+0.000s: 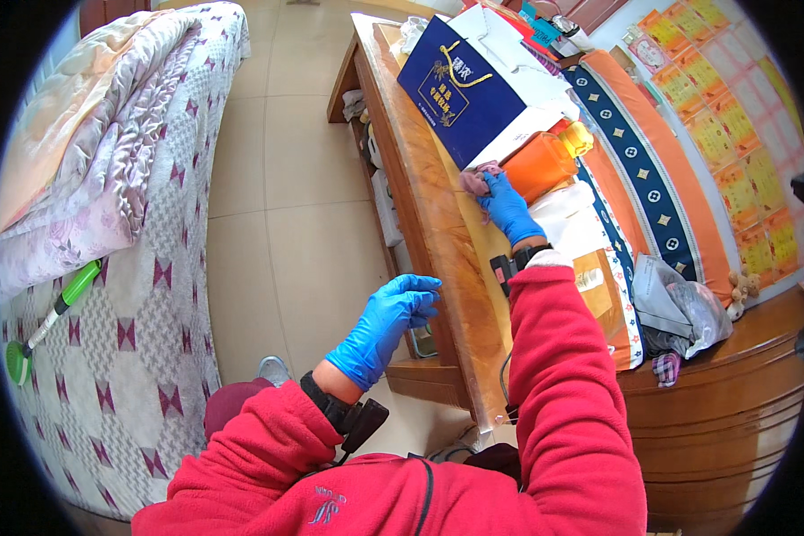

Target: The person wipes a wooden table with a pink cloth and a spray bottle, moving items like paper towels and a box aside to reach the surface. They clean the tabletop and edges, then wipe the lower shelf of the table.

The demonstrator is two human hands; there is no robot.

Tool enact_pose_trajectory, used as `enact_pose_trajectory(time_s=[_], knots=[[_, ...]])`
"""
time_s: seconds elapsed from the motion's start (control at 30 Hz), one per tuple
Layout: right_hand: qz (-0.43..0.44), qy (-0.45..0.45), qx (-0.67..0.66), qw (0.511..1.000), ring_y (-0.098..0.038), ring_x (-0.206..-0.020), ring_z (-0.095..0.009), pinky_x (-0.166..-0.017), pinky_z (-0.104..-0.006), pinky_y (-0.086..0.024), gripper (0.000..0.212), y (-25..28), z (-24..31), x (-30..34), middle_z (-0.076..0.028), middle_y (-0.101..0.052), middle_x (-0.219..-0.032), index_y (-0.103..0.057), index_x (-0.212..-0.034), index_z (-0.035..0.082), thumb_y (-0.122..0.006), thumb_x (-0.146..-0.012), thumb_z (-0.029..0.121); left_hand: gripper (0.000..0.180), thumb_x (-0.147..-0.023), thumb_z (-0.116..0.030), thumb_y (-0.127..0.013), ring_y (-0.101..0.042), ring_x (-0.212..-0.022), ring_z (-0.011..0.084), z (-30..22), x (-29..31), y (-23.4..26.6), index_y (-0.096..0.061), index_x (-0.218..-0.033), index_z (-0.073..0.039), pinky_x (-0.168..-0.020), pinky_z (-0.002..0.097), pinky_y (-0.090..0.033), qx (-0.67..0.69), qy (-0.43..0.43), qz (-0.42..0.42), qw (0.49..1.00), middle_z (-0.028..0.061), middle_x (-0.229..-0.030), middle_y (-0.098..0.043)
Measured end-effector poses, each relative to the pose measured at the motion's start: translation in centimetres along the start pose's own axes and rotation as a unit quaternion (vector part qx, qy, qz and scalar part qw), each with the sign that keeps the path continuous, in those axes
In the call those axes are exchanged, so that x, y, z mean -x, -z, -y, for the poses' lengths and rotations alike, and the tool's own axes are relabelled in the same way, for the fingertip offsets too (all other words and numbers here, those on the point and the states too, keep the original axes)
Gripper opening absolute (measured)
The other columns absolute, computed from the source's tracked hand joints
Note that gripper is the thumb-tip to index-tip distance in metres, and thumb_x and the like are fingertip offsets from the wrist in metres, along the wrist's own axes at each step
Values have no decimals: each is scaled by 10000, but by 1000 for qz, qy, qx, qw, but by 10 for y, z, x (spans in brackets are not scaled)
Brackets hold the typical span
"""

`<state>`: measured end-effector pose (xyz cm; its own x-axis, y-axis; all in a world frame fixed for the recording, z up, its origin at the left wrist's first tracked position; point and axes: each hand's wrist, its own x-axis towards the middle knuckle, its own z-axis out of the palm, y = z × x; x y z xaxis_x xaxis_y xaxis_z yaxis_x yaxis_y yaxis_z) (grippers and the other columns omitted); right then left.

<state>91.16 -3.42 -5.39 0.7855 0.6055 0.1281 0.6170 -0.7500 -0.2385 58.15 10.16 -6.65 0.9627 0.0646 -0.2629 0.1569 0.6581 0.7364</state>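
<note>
My right hand (506, 208), in a blue glove, is closed on a pink cloth (482, 179) and presses it on the wooden table (438, 214). The cloth lies between a dark blue gift box (460, 89) with a gold cord and an orange container (540, 167) with a yellow top. My left hand (384, 326), also gloved in blue, hovers beside the table's near left edge. Its fingers are loosely bent and slightly apart, with nothing visible in them; its palm is partly hidden.
A bed (165, 313) with a folded quilt (89, 161) and a green-ended brush (54, 322) stands at left. Tiled floor (281, 179) runs between it and the table. At right are an orange-and-navy couch cover (634, 134), a plastic bag (697, 308) and a small plush toy (741, 288).
</note>
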Motion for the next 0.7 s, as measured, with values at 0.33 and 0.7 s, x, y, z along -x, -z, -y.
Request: enact_pose_trajectory(time_s=[0.33, 0.7], knots=[[7, 112, -10, 994, -475, -1324, -437, -1092, -424, -417, 447, 20, 77, 178, -252, -433, -1483, -541, -1366, 65, -579, -920, 83, 273, -946, -155, -603, -678, -905, 147, 3, -1, 3, -669, -1203, -91, -847, 300, -535, -4, -12, 19, 1000, 31, -1041, -706], [121, 19, -84, 989, -386, -1427, -416, -1156, -425, -358, 630, 82, 98, 381, -239, -350, -1570, -456, -1485, 116, -616, -887, 2, 261, -942, -165, -634, -670, -913, 135, -1, 7, 2, -679, -1193, -109, -833, 288, -527, 3, -13, 30, 999, 20, -1048, -704]])
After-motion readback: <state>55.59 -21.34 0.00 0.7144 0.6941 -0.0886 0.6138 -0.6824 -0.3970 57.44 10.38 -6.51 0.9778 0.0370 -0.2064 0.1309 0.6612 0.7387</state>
